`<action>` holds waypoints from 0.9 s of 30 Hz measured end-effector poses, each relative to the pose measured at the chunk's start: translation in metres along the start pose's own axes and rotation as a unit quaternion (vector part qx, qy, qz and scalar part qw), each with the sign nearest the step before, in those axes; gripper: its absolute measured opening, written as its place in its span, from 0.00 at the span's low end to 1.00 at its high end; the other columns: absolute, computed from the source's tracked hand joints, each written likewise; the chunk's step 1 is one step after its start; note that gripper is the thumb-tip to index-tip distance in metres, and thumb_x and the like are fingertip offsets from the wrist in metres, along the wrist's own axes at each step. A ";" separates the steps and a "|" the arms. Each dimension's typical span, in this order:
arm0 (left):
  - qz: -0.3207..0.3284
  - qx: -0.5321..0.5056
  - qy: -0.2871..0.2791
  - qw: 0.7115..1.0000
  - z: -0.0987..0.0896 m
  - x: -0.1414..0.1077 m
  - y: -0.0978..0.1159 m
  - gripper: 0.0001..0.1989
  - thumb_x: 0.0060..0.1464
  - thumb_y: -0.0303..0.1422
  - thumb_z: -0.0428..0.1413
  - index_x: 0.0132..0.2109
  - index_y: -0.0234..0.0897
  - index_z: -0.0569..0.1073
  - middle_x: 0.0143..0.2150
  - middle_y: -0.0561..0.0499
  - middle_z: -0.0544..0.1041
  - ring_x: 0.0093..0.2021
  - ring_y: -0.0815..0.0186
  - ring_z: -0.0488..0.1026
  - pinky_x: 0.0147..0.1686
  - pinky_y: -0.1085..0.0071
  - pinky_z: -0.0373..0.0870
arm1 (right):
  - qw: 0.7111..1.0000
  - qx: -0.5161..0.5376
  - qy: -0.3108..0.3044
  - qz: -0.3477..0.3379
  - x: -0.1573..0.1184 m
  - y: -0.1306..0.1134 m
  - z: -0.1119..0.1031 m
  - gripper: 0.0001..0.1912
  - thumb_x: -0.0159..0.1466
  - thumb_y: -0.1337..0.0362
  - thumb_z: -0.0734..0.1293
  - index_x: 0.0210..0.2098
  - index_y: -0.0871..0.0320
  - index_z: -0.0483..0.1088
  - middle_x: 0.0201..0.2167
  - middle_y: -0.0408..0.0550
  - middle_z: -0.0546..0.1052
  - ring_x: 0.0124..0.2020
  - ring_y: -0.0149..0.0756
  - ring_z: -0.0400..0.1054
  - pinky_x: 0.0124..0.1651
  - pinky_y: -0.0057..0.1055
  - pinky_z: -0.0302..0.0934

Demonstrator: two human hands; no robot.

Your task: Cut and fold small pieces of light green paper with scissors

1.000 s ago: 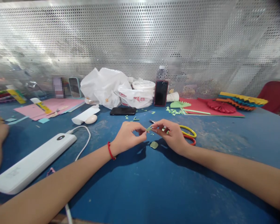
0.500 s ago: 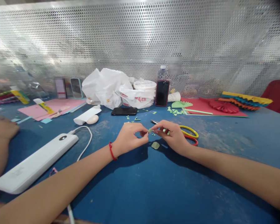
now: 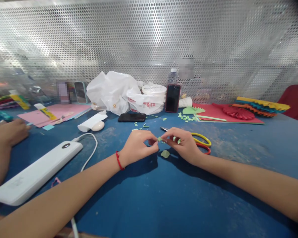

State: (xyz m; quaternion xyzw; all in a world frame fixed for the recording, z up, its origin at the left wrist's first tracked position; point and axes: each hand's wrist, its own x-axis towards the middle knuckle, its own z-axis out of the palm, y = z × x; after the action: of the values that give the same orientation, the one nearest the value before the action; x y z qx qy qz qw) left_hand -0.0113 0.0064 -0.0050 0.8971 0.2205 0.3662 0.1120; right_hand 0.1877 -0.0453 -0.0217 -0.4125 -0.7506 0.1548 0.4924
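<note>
A wall of perforated metal sheet [image 3: 149,39] stands behind a blue desk [image 3: 164,205], and the desk's surface is worn and has pale scratches. Near the back edge lie a white plastic bag [image 3: 109,92], a black phone [image 3: 131,117] and a sheet of red paper [image 3: 238,120] with a green paper fan [image 3: 192,110] on it. At the left edge, another person's hand [image 3: 7,132] rests beside a white power bank [image 3: 36,172].

In the middle of the desk, the person's left hand [image 3: 136,147], with a red string bracelet [image 3: 118,160] on the wrist, and the right hand [image 3: 183,145] are almost closed. Their fingertips pinch a small green paper piece [image 3: 160,139] in the air between them, and the fingers partly hide it. A second green paper piece [image 3: 165,154] lies on the desk just below the hands. Scissors [image 3: 201,142] with yellow and red plastic loops lie under the right hand, and their thin metal blades point left.

The paper is thin and light, so a strong pull could tear it. If the fingers loosen, the piece could fall among the small green scraps [image 3: 139,125]. A careless move of the right hand could also knock the scissors.
</note>
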 end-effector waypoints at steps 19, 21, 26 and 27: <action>0.004 0.007 -0.006 1.000 0.001 0.001 0.002 0.04 0.47 0.25 0.57 0.29 0.34 0.77 0.24 0.53 0.77 0.25 0.70 0.74 0.29 0.75 0.67 | 0.999 0.022 -0.001 0.030 -0.001 -0.006 0.001 0.11 0.61 0.65 0.71 0.43 0.56 0.70 0.30 0.43 0.77 0.27 0.30 0.69 0.29 0.25 0.61; 0.004 0.004 -0.014 1.000 0.000 0.001 0.002 0.04 0.48 0.26 0.57 0.29 0.34 0.77 0.24 0.53 0.77 0.25 0.70 0.74 0.29 0.75 0.67 | 0.999 0.022 0.003 0.031 -0.001 -0.006 0.001 0.11 0.61 0.64 0.72 0.42 0.56 0.70 0.30 0.43 0.77 0.27 0.29 0.69 0.29 0.25 0.60; 0.007 -0.002 -0.026 1.000 -0.001 0.001 0.001 0.04 0.49 0.26 0.57 0.30 0.34 0.77 0.25 0.53 0.77 0.26 0.70 0.73 0.30 0.75 0.66 | 0.999 0.021 0.012 0.034 0.000 -0.005 0.000 0.07 0.61 0.64 0.72 0.36 0.56 0.69 0.30 0.43 0.76 0.26 0.29 0.67 0.27 0.25 0.59; 0.008 -0.005 -0.030 1.000 -0.001 0.001 0.001 0.04 0.49 0.27 0.57 0.30 0.34 0.77 0.25 0.53 0.77 0.26 0.70 0.73 0.30 0.75 0.66 | 0.999 0.020 0.010 0.035 0.000 -0.005 0.000 0.06 0.61 0.64 0.71 0.35 0.57 0.70 0.29 0.42 0.75 0.26 0.29 0.66 0.27 0.25 0.59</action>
State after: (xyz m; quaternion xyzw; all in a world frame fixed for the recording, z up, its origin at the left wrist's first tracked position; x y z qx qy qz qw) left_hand -0.0110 0.0065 -0.0030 0.9088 0.2076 0.3414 0.1203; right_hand 0.1852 -0.0485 -0.0185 -0.4301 -0.7276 0.1824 0.5024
